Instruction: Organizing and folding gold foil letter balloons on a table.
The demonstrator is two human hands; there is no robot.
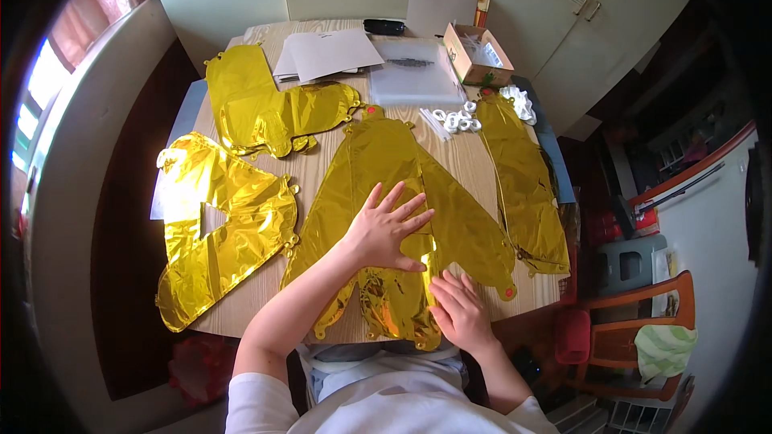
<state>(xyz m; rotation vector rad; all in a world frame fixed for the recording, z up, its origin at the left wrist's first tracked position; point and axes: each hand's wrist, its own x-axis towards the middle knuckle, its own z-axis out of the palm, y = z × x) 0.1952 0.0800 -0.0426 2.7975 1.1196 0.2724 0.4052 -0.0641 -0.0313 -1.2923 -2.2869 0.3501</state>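
A flat gold foil balloon (386,153) lies spread in the middle of the table, with red dots at some of its corners. My left hand (384,229) rests on it palm down, fingers fanned out. Lower down, my right hand (460,309) touches the shiny near part of the foil, its fingers stretched out and nothing visibly gripped. More uninflated gold foil balloons lie around: a bright creased one (241,217) at left, an angled one (249,100) at far left, and a long one (523,181) at right.
White paper sheets (334,55) and a stack of clear plastic sleeves (414,72) lie at the back. Beside them stand a small wooden box (480,55) and a black case (383,26). White rings (462,121) and thin white sticks (435,124) lie near the right balloon. A wooden chair (683,305) stands at right.
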